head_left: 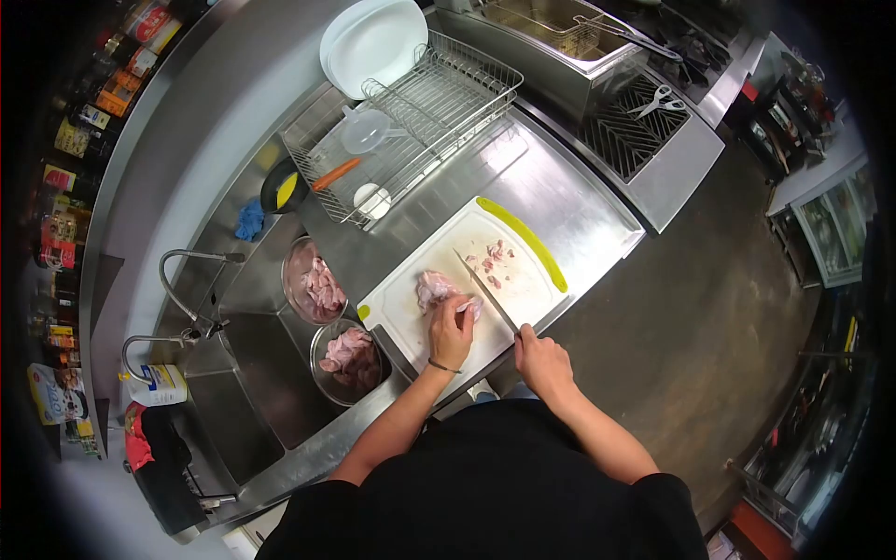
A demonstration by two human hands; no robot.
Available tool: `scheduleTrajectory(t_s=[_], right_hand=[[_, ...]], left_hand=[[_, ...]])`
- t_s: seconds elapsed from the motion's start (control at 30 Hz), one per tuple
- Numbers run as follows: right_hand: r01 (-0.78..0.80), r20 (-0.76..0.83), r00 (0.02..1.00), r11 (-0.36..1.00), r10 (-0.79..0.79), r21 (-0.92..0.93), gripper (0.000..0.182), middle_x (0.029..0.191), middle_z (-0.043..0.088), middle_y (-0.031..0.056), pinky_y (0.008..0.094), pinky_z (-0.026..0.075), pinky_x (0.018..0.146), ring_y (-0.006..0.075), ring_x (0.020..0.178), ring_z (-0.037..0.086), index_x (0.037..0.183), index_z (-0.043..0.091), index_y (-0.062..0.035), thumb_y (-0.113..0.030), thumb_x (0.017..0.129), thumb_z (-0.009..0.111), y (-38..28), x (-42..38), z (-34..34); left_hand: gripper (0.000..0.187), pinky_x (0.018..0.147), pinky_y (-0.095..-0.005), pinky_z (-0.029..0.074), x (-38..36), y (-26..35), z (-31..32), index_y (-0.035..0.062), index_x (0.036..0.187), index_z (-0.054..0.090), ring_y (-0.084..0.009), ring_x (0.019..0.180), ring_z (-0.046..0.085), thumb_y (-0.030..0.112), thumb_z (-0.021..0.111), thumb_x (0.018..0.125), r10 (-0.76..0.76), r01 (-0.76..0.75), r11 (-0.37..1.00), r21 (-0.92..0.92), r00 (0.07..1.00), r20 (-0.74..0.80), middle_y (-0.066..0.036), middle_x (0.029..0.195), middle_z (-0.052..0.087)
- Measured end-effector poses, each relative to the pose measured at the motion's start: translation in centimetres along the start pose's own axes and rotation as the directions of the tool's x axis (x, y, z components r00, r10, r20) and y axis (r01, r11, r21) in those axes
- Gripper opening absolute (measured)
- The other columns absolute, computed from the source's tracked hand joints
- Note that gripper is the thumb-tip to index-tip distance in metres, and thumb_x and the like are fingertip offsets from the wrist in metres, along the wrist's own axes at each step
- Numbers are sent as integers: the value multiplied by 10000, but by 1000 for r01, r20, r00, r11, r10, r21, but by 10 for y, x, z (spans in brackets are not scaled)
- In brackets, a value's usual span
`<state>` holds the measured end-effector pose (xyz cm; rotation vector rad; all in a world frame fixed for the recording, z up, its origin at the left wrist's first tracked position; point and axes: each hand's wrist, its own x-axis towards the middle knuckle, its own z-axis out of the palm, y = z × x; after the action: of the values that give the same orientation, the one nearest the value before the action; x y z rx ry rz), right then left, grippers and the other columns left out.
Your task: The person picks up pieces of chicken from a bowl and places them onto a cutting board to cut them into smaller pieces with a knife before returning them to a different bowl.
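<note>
A white cutting board [411,313] with lime-green ends lies on the steel counter. On it, my left hand [452,338] pinches the near end of a pale pink piece of raw meat [434,287]. The handle of a kitchen knife [485,292] is in my right hand [543,364], and its blade points away to the upper left, just right of the meat. Small reddish trimmings [492,259] are scattered beyond the blade. Left of the board are a bowl of raw meat pieces [314,280] and, nearer me, another bowl of meat [345,362].
A steel sink [257,373] with two faucets is at the left. Behind the board stands a wire dish rack [457,89] with a white tray [373,42]. Scissors [658,101] rest on a dark grate at the upper right, beside a fryer [560,37].
</note>
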<state>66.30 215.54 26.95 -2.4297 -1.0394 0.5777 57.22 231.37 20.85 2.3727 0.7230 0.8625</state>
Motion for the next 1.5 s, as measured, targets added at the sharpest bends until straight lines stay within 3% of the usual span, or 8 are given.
scheduleTrajectory(t_s=[0.1,0.2,0.27,0.37,0.67,0.87,1.1,1.5], right_hand=[[43,8,999,999,-43,7,180,601,595,228,501,498,531,407,561,609,919,516,-29,-204,913,477,-6,-7,-15],[76,67,995,996,-74,-41,179,593,592,227,486,503,527,404,565,614,903,519,-19,-189,914,462,-10,-11,-25],[49,112,993,998,-43,-48,182,631,598,237,501,494,534,412,587,611,928,525,-36,-214,913,490,-10,-14,-26],[23,106,994,992,-10,-122,163,617,597,228,487,497,519,398,573,615,918,523,-34,-191,912,476,-6,-15,-27],[-33,112,992,979,56,-201,97,647,632,185,430,534,543,341,600,655,931,513,-58,-77,848,467,-5,-13,-28],[-15,108,994,993,28,-121,74,624,604,226,479,513,528,393,595,630,901,486,-23,-81,870,453,1,-11,-27],[15,181,983,987,14,-160,104,682,630,218,445,546,599,372,648,655,921,502,-14,-51,824,504,6,4,-24],[-42,266,962,995,64,-87,117,711,625,259,499,528,611,418,691,646,941,470,6,-50,838,468,6,21,-7]], left_hand=[[190,698,-415,468,-2,0,4,29,973,539,-319,794,599,94,640,826,-46,41,993,-110,998,-46,-135,842,620],[219,693,-420,457,0,2,0,30,958,516,-316,785,595,76,658,797,-75,75,996,-56,997,-2,-135,830,615],[202,689,-422,444,6,7,-6,43,910,515,-306,772,587,64,662,774,21,-28,993,116,998,63,-120,810,611],[206,692,-422,438,11,11,-8,54,926,531,-299,765,580,72,658,765,129,-145,980,139,985,118,-106,809,608],[210,694,-411,460,11,28,19,64,978,536,-294,775,587,114,638,801,97,-113,963,245,992,77,-99,835,608],[141,624,-371,491,13,7,23,64,957,515,-284,725,608,71,595,841,234,-248,961,119,965,123,-109,822,600],[125,624,-380,491,18,2,22,61,915,491,-295,723,605,50,589,837,218,-220,976,-9,961,168,-110,815,592],[141,633,-374,478,18,-2,24,50,879,488,-291,711,586,8,580,780,214,-208,977,-49,945,248,-103,762,548]])
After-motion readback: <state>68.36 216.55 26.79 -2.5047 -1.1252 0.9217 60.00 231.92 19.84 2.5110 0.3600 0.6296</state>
